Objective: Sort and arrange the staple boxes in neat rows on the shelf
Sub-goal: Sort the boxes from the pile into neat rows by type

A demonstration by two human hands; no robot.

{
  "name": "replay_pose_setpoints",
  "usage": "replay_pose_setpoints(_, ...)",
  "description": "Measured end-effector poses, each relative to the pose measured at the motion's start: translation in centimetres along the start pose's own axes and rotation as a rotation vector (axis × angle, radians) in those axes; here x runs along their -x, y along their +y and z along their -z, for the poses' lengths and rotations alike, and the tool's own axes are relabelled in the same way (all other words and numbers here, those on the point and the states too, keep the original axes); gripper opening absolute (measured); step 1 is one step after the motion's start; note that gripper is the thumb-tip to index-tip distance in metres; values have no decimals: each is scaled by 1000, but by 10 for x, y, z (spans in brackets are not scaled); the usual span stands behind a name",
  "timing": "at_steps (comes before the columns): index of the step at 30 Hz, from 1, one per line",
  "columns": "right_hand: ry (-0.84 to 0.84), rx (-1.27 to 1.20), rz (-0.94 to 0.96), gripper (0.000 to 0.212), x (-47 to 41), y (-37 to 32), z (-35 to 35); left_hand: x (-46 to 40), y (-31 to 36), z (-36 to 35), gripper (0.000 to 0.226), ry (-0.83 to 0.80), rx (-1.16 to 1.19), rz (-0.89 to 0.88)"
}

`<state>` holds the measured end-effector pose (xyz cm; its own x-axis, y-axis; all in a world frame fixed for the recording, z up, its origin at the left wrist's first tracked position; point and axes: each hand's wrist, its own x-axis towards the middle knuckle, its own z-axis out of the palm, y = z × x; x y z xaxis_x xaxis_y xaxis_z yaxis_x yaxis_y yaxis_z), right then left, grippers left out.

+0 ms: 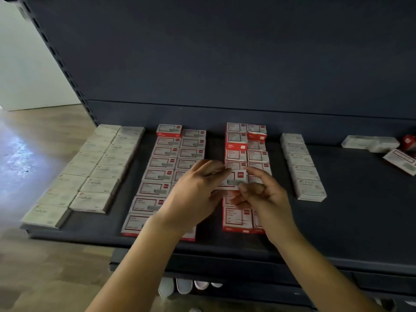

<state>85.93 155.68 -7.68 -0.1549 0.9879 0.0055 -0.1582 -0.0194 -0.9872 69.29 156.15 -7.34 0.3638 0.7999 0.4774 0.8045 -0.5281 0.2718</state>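
While both hands, left (198,190) and right (258,194), pinch one red box (233,180) above the red rows (246,154), most of the shelf (360,221) looks sorted; farther right, loose boxes (382,146) at the back still need rows

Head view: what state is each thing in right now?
Held box: lifted, pinched by both hands.
Left hand: gripping the box's left end.
Right hand: pinching its right edge.
White rows: flat, neat.
Red rows: flat, lined up.
Loose boxes: scattered, unsorted.
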Motion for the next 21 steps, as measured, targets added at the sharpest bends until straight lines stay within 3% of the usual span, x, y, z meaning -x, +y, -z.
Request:
replay_pose_setpoints(5,-24,305,6,36,-27,0,-36,-17,-45,22,48,-151,-83,-48)
replay_pose_setpoints(10,61,740,253,38,-65,-7,-53,-58,-93,24,44,-245,-165,72)
replay_pose_setpoints(14,102,777,422,26,-70,-4,-58,-85,-121,16,43,-297,-199,111)
replay_pose_setpoints(21,42,766,459,23,-68,3,-54,-104,-156,-8,34,-369,-241,183)
